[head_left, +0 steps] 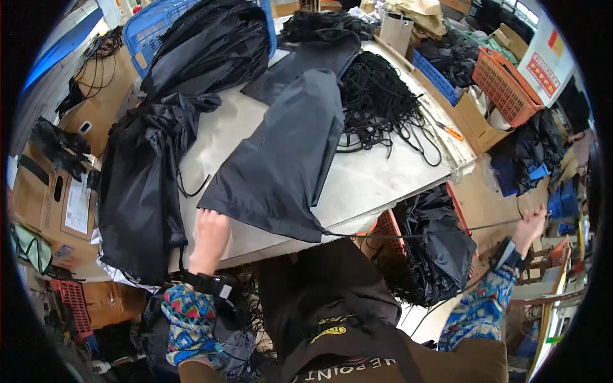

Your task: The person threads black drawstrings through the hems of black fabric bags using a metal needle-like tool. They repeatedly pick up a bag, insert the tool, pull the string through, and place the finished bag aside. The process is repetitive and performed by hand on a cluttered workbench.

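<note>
L hand (212, 233) pinches smooth, tapered black fabric bag (278, 153) by corner; R hand (530, 228) pinches thin black cord (348, 235), near-taut. Best pull steady, w/ bag kept flat.

Left hand (211, 231) grips black bag (281, 163), right hand (529, 226) cord (472, 228).

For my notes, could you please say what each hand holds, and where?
Left hand: the black cloth, by its near-left corner. Right hand: the black cord, away from the cloth.
</note>
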Demonstrator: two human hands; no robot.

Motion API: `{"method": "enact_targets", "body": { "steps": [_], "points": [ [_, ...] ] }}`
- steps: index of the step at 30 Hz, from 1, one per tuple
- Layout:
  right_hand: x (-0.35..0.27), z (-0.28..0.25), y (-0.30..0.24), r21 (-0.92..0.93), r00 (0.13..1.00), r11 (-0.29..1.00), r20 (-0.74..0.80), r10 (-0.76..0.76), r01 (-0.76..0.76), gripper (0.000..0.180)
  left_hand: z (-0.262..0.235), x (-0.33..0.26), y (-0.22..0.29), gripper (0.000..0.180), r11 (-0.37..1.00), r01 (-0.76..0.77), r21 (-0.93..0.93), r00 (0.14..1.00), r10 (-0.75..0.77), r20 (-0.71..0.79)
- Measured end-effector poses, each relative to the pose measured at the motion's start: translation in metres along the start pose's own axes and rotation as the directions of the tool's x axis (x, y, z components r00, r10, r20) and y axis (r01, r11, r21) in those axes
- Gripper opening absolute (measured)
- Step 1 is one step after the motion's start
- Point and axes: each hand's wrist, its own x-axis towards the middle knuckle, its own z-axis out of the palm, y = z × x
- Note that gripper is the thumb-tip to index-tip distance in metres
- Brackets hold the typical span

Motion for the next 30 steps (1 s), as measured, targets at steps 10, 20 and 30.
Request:
{"method": "enact_targets", "body": {
  "steps": [10, 20, 30],
  "points": [
    [-0.278, 0.114, 0.056, -0.787, 0.015, 0.530, 0.554, 0.832, -0.315, 0.029, -0.021, -0.040, 0.117, 0.026, -0.021, 0.546, -0.837, 0.794, -0.307, 0.525],
    [-0.348, 0.143, 0.081, -0.567, 0.026, 0.809, 0.816, 0.577, -0.152, 0.020, -0.036, -0.034, 0.181, 0.021, -0.397, 0.445, -0.802, 0.815, -0.190, 0.547],
    [-0.343, 0.139, 0.048, -0.655, -0.136, 0.709, 0.752, 0.645, -0.262, 0.017, -0.040, -0.026, 0.189, 0.017, -0.316, 0.336, -0.888, 0.787, -0.425, 0.448]
  ]
}}
